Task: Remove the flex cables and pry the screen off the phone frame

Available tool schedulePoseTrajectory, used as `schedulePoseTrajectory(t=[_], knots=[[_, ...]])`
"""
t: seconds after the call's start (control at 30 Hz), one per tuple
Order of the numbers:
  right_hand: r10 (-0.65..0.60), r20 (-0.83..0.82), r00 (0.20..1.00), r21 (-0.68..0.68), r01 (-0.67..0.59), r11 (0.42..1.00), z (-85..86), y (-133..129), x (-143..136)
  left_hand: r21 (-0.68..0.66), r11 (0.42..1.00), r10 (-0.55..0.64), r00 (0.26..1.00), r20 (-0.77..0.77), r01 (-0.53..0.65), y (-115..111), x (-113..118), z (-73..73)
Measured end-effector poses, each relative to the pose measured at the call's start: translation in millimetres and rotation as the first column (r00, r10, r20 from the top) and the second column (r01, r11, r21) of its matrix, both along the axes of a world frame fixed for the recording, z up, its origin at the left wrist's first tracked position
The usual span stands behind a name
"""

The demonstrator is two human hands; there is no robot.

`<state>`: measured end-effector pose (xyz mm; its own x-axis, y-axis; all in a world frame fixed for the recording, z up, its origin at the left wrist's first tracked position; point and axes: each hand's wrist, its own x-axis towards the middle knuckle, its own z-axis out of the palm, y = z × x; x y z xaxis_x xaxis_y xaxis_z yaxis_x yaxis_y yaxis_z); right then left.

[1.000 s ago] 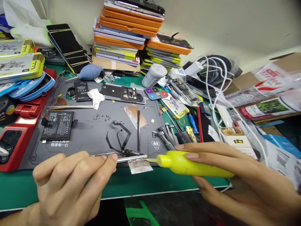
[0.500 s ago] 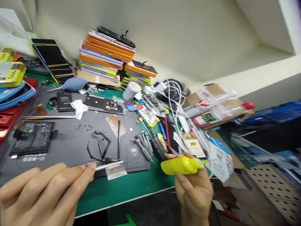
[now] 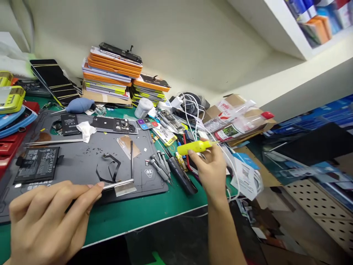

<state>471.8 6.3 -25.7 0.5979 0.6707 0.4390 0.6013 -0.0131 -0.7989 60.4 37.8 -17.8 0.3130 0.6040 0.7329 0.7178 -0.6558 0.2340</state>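
My left hand [image 3: 55, 217] pinches a thin silvery metal strip [image 3: 118, 184] above the front edge of the grey mat [image 3: 91, 169]. Black flex cables [image 3: 114, 167] lie just behind the strip, and a small clear film piece [image 3: 125, 190] hangs at its front. My right hand [image 3: 212, 169] is closed on a yellow bottle [image 3: 194, 147] with a fine nozzle, held tilted sideways over the tools on the right. A black battery [image 3: 38, 165] lies on the mat's left part. Farther back are an opened phone body [image 3: 114, 125] and a smaller battery [image 3: 70, 124].
Stacked orange and yellow boxes [image 3: 113, 70] stand at the back. Screwdrivers [image 3: 161, 167] and a black handle [image 3: 182, 176] lie right of the mat. White cables [image 3: 193, 110] and a plastic bottle [image 3: 242, 125] are farther right. A blue air blower [image 3: 79, 105] rests at the back left.
My right hand has moved up and away with the yellow bottle, uncovering the black handle. My left hand still holds the strip. The camera view has shifted.
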Motion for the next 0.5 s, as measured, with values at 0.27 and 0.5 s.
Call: schedulePoseTrajectory(t=[0.27, 0.5], knots=[[0.165, 0.056, 0.985, -0.191, -0.151, 0.97, -32.5, 24, 39, 0.145, 0.987, -0.062, 0.994, -0.091, 0.074, 6, 6, 21.9], [0.044, 0.233, 0.971, 0.254, -0.105, 0.962, -8.4, -10, 6, 0.105, 0.991, -0.065, 0.991, -0.121, 0.078, 4, 4, 23.8]])
